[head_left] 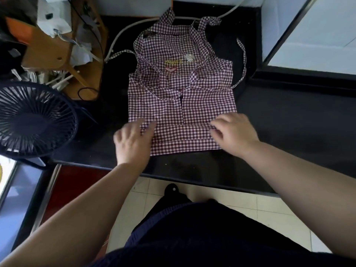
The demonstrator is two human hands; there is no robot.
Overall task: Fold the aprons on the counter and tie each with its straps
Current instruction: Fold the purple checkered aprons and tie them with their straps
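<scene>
A purple-and-white checked apron (181, 89) lies flat on the black counter (289, 116), bib end away from me, with a yellow patch and a white flower on the bib. Its straps (243, 62) trail loose at the far end and down the right side. The near hem is folded over into a narrow band. My left hand (133, 140) is blurred at the band's left end, fingers on the cloth. My right hand (234, 132) pinches the fold at the band's right end with curled fingers.
A dark blue desk fan (33, 120) stands at the left of the counter. Behind it is a wooden rack (57, 53) with papers and cables. A white cable (123, 33) runs along the back. A glass case (312, 35) stands at the right. Tiled floor lies below the counter's front edge.
</scene>
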